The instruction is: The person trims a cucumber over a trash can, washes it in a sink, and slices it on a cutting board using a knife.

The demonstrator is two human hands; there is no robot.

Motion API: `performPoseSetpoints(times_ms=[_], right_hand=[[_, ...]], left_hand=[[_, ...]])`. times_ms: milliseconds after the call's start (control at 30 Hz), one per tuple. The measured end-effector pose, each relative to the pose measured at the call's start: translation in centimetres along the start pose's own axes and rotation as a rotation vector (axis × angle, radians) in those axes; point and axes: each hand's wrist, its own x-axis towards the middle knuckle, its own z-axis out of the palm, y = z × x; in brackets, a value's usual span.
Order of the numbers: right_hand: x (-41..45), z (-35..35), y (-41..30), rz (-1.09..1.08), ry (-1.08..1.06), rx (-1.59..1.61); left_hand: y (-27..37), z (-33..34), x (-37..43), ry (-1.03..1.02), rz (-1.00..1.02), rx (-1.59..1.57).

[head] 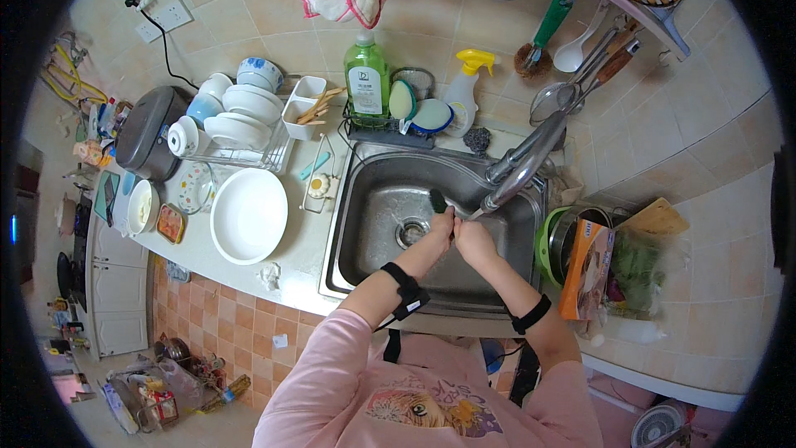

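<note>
My left hand (pixel 442 226) is closed on a small dark brush (pixel 438 201), whose dark head points up and left over the stainless steel sink (pixel 379 230). Right beside it, my right hand (pixel 471 238) has its fingers drawn together; what lies between them is hidden. Both hands are close together at the end of the metal faucet (pixel 517 177), where a thin stream of water seems to run. The drain (pixel 411 233) is just left of my hands.
A large white bowl (pixel 249 216) stands on the counter left of the sink, below a dish rack (pixel 273 152) with bowls. Behind the sink are green dish soap (pixel 367 78), sponges (pixel 431 115) and a spray bottle (pixel 463 99). Right of it stand a green basin (pixel 547 242) and an orange box (pixel 583 267).
</note>
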Motion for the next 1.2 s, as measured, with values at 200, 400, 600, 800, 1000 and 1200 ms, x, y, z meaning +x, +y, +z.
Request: performPoseSetpoints(times_ms=[200, 400, 600, 800, 1000, 1200], right_hand=[[-3.8, -2.6, 0.0, -0.187, 0.112, -0.359], [-7.5, -6.1, 2.0, -0.248, 0.11, -0.432], [-9.9, -8.7, 2.0, -0.112, 0.117, -0.104], [-10.1, -9.2, 5.6, 0.331, 0.028, 0.519], [-5.6, -6.9, 5.7, 0.564, -0.055, 0.978], [-1.2, -3.3, 4.3, 0.339, -0.073, 0.739]], left_hand=[[-1.8, -0.1, 3.0, -0.09, -0.208, -0.03], [-2.1, 2.1, 2.0, -0.138, -0.243, -0.053], [-3.5, -0.3, 6.4, -0.205, -0.121, 0.108], [-2.7, 1.5, 4.6, -0.071, -0.179, -0.076], [-1.4, 5.0, -2.6, -0.281, -0.139, -0.231], [-0.1, 3.3, -2.7, -0.365, -0.088, -0.173]])
